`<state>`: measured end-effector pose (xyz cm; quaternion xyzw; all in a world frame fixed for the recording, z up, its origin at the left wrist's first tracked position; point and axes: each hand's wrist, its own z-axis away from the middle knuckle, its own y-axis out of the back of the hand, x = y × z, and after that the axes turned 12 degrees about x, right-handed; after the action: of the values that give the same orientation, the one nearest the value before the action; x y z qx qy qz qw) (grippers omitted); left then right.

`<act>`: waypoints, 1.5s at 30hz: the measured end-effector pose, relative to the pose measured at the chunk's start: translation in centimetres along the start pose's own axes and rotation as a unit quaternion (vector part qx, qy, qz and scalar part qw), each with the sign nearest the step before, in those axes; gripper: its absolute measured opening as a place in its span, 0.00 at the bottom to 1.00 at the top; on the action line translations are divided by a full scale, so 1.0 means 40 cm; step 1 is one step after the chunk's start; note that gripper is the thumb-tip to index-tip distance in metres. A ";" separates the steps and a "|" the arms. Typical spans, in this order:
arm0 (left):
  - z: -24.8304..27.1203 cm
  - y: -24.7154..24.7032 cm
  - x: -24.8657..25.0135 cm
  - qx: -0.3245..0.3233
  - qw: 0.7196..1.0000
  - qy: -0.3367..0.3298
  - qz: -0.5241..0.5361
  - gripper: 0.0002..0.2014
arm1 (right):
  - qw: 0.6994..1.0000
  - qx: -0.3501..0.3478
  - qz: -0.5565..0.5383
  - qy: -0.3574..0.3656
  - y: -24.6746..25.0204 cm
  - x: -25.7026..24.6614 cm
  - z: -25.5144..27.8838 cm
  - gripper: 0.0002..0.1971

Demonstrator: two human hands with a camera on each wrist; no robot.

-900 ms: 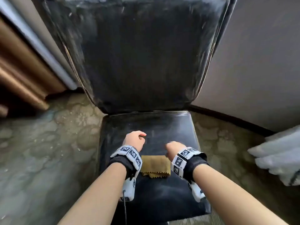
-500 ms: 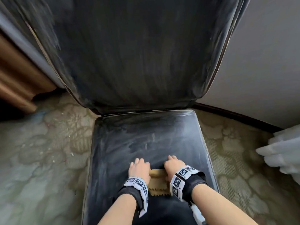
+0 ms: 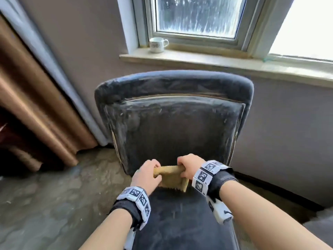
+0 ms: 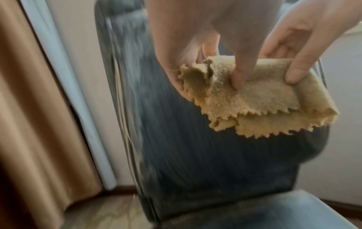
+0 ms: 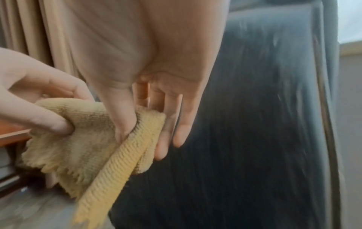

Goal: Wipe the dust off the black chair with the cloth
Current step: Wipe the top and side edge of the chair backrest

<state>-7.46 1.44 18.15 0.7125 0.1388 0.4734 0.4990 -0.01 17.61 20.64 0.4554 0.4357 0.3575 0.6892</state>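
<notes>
The dusty black chair fills the head view, its backrest (image 3: 173, 123) upright and its seat (image 3: 180, 222) below my wrists. A folded tan cloth (image 3: 171, 177) with zigzag edges hangs between my hands, above the seat and in front of the lower backrest. My left hand (image 3: 155, 173) pinches its left end, thumb on the near side. My right hand (image 3: 182, 171) pinches its right end. In the left wrist view the cloth (image 4: 264, 105) droops under both thumbs. The right wrist view shows my thumb on the cloth (image 5: 82, 147) with fingers (image 5: 172, 131) behind it.
A window sill (image 3: 216, 60) behind the chair carries a white cup (image 3: 158, 44). A brown curtain (image 3: 36, 114) hangs at the left. A grey wall (image 3: 288, 132) stands behind and to the right. Patterned carpet (image 3: 54, 204) lies around the chair.
The cloth lay on the seat between my fists; both hands closed on it and lifted it off the seat. The head view tilted up, so the backrest top and window now show.
</notes>
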 end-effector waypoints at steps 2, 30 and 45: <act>-0.043 0.105 0.031 0.058 0.998 -0.031 -0.003 0.10 | 0.998 0.052 -0.006 0.026 0.107 -0.048 -0.016 0.13; -0.401 0.438 -0.053 0.260 0.952 -0.108 0.122 0.21 | 0.876 0.462 0.015 0.136 0.360 -0.422 -0.319 0.24; -0.468 0.386 -0.037 0.244 0.955 0.004 -0.169 0.41 | 0.901 0.379 0.205 0.041 0.387 -0.356 -0.319 0.12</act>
<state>-27.69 4.13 31.37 0.7767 0.3707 0.3371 0.3816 -18.51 14.09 36.47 0.7467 0.4628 0.3171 0.3573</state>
